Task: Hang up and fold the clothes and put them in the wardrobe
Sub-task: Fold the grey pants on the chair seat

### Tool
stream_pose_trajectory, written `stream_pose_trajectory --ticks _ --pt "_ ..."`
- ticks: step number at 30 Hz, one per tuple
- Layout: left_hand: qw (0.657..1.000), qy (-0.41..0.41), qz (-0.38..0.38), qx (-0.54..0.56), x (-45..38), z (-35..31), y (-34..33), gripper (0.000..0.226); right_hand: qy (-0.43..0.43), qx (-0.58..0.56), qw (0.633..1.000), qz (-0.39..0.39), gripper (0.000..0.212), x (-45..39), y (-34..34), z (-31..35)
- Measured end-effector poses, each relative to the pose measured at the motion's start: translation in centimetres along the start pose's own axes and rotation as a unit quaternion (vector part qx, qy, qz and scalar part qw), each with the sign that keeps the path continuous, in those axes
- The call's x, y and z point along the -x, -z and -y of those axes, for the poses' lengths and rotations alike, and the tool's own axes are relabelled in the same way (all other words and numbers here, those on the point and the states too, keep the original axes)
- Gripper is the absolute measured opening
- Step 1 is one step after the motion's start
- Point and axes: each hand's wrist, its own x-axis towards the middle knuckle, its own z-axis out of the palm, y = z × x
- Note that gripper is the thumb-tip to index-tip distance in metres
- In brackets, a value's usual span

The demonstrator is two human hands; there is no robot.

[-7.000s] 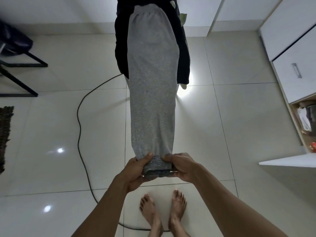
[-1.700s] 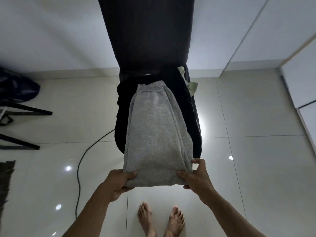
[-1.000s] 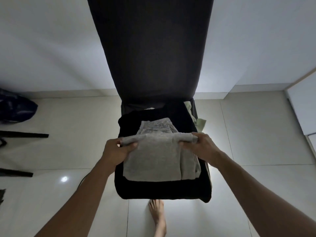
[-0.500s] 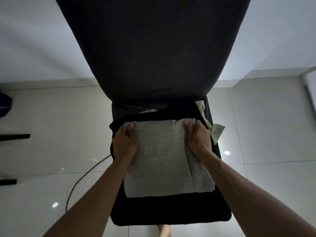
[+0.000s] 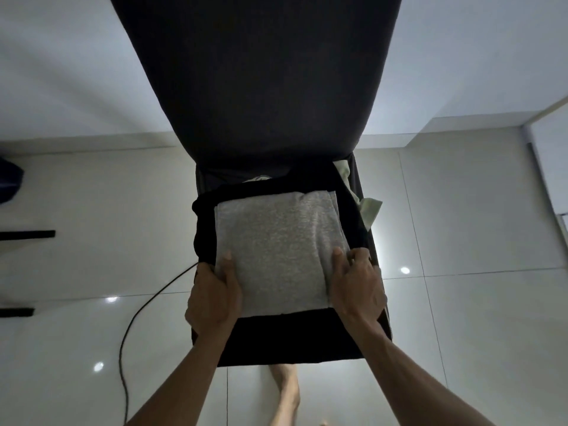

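A: Entry, near field first. Left hand (image 5: 213, 298) grasps the near left edge of the folded grey pants (image 5: 276, 250): thumb on top, fingers (image 5: 205, 273) curled under the fold. Right hand (image 5: 358, 287) at the near right edge, thumb and fingertips on the fabric, the rest wrapped round the side.

B: Reason for that hold?

A: Judged: a two-sided grip keeps the layers from sliding apart, so the bundle can be lifted whole toward the wardrobe.

B: Location of the pants?

A: On a black garment (image 5: 206, 229) that covers the chair seat (image 5: 307, 342), both dark. The chair serves as the folding surface; its backrest (image 5: 261, 78) rises behind.

B: Appearance?

A: Heathered grey knit, folded to a near-square. One lengthwise crease toward the right; right edge thicker, layers stacked there.

B: Beyond?

A: Pale green cloth (image 5: 370, 207) tucked at the seat's far right. Cable (image 5: 135, 318) trails over the tiled floor (image 5: 476, 318).
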Motion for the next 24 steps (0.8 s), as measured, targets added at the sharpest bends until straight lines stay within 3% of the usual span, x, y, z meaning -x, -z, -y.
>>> stream_pose_trajectory --ticks 5,11,16,21,24 --pt "0.999 -0.011 -0.028 0.039 -0.5 0.5 -0.7 0.057 0.048 0.044 0.998 0.015 0.052 -1.0 0.4 -1.1" --pt "0.994 -0.007 -0.037 0.099 -0.8 0.5 -1.5 0.059 0.065 0.037 0.997 0.022 0.044 -1.7 1.7 -2.5" --pt "0.997 0.034 -0.06 0.044 1.9 2.2 -1.5 0.067 0.003 -0.006 1.0 0.011 0.041 0.2 0.8 -3.1" --pt "0.998 0.03 -0.055 0.017 1.4 2.8 -2.0 0.075 0.068 0.017 0.997 0.043 0.042 -0.4 0.9 -3.2" --pt "0.997 0.048 -0.048 0.037 0.7 2.8 -2.3 0.079 0.05 0.01 0.998 0.048 0.042 -0.8 0.9 -3.4"
